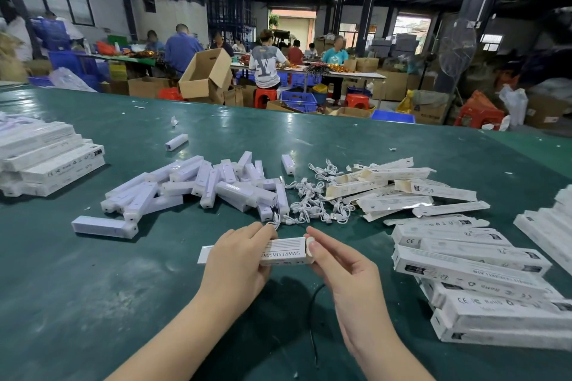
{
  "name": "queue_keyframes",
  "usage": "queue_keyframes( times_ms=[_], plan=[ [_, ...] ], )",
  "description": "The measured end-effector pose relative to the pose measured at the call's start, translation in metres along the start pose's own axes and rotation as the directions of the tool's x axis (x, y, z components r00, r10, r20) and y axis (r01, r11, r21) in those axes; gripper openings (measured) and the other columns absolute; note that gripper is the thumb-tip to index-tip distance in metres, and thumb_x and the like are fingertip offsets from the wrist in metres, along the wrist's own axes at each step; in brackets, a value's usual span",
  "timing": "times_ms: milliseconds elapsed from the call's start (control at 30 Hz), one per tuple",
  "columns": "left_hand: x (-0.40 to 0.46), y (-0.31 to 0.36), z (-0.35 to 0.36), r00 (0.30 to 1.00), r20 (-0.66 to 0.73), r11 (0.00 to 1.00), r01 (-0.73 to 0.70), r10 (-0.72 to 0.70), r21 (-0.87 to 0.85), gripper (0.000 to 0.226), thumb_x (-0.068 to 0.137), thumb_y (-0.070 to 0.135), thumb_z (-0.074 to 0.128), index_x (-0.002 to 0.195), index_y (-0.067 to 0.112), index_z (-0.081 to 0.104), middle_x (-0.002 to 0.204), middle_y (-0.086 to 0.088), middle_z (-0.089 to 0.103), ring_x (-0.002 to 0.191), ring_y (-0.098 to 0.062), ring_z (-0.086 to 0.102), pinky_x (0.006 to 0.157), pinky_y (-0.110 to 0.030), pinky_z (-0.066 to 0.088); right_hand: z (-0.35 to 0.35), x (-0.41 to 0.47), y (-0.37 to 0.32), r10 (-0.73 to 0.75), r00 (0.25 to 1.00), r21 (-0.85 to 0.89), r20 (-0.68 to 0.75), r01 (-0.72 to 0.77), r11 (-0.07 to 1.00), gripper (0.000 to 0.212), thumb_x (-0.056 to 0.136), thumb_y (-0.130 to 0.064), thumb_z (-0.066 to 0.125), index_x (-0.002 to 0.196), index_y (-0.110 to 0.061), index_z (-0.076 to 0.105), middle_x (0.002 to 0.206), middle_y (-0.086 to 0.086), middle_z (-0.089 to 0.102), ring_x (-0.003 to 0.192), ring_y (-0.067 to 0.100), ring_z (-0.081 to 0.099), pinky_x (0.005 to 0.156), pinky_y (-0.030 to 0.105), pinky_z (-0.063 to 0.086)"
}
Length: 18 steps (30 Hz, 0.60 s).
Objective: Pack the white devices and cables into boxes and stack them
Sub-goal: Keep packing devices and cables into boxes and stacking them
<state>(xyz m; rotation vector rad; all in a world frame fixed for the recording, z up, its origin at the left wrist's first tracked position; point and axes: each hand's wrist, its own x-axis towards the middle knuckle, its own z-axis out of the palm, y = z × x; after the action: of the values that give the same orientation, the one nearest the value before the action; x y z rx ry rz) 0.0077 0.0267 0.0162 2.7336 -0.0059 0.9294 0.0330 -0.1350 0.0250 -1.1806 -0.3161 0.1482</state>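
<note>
Boxes already packed (46, 161) lay in a stack at the far left of the green table (402, 139). Near them, toward the middle, was a loose pile of white devices (198, 189), and just beside it a tangle of white cables (312, 198). In front of these, the left hand (238, 260) gripped a white box printed "SMART SENSOR" (283, 252), with fingers curled over its top and the thumb below; the left end of the box stuck out past this hand. The right hand (343, 266) pinched the right end of the same box, its thumb pressed on the end flap. Flat empty boxes (399, 185) lay behind, and another stack of packed boxes (483, 284) stood at the right.
</note>
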Motion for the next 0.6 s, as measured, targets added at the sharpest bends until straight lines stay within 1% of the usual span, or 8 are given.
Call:
queue_keyframes(
  times_ms=[100, 200, 300, 367, 500, 600],
  plan=[
    [-0.0003, 0.0001, 0.0006, 0.999, 0.029, 0.999, 0.020, -0.020, -0.026, 0.033, 0.054, -0.001, 0.079, 0.080, 0.013, 0.065, 0.069, 0.002, 0.061, 0.056, -0.026, 0.057, 0.051, -0.029, 0.041, -0.0004, 0.0011, 0.0010, 0.019, 1.000, 0.008, 0.009, -0.019, 1.000, 0.028, 0.069, -0.030, 0.074, 0.096, -0.025, 0.080, 0.098, 0.005, 0.077, 0.093, 0.013, 0.071, 0.086, 0.022, 0.055],
    [0.0005, 0.0003, 0.0001, 0.999, 0.044, 0.999, 0.026, -0.025, -0.032, 0.031, 0.055, -0.001, 0.078, 0.080, 0.012, 0.065, 0.069, 0.001, 0.061, 0.056, -0.027, 0.057, 0.052, -0.028, 0.038, -0.0008, 0.0015, 0.0021, 0.018, 1.000, -0.007, 0.012, -0.018, 1.000, 0.027, 0.069, -0.030, 0.074, 0.095, -0.025, 0.080, 0.098, 0.005, 0.077, 0.093, 0.012, 0.071, 0.085, 0.020, 0.055],
    [0.0008, 0.0002, -0.0004, 0.999, 0.039, 1.000, 0.014, -0.013, -0.018, 0.034, 0.051, -0.001, 0.079, 0.077, 0.014, 0.063, 0.067, 0.003, 0.059, 0.053, -0.025, 0.055, 0.051, -0.024, 0.034, -0.0015, 0.0016, 0.0030, 0.010, 1.000, -0.029, 0.004, -0.010, 1.000, 0.018, 0.080, -0.015, 0.072, 0.093, -0.024, 0.080, 0.097, 0.005, 0.077, 0.091, 0.012, 0.071, 0.081, 0.018, 0.054],
    [0.0008, 0.0006, 0.0005, 0.999, 0.038, 1.000, 0.011, -0.010, -0.013, 0.034, 0.050, 0.000, 0.079, 0.076, 0.015, 0.063, 0.066, 0.005, 0.059, 0.053, -0.024, 0.054, 0.051, -0.023, 0.033, -0.0016, 0.0017, 0.0039, 0.001, 1.000, -0.054, -0.006, -0.001, 0.999, 0.022, 0.086, -0.007, 0.068, 0.092, -0.025, 0.080, 0.095, 0.005, 0.077, 0.089, 0.010, 0.071, 0.078, 0.016, 0.053],
    [0.0005, 0.0015, 0.0034, 0.999, 0.044, 1.000, 0.011, -0.010, -0.011, 0.036, 0.048, 0.001, 0.079, 0.075, 0.017, 0.062, 0.066, 0.007, 0.059, 0.054, -0.022, 0.055, 0.051, -0.022, 0.031, -0.0016, 0.0013, 0.0051, -0.040, 0.999, -0.085, -0.020, 0.038, 0.996, 0.025, 0.087, -0.004, 0.067, 0.091, -0.026, 0.080, 0.091, 0.003, 0.077, 0.086, 0.008, 0.070, 0.075, 0.015, 0.052],
    [0.0006, 0.0010, 0.0044, 0.998, 0.061, 1.000, 0.011, -0.011, -0.013, 0.037, 0.046, 0.000, 0.078, 0.075, 0.017, 0.062, 0.067, 0.007, 0.059, 0.055, -0.022, 0.056, 0.050, -0.025, 0.033, -0.0010, 0.0009, 0.0062, -0.057, 0.998, -0.108, -0.019, 0.055, 0.993, 0.028, 0.088, -0.003, 0.066, 0.089, -0.027, 0.080, 0.093, 0.000, 0.077, 0.088, 0.006, 0.070, 0.075, 0.012, 0.051]
  ],
)
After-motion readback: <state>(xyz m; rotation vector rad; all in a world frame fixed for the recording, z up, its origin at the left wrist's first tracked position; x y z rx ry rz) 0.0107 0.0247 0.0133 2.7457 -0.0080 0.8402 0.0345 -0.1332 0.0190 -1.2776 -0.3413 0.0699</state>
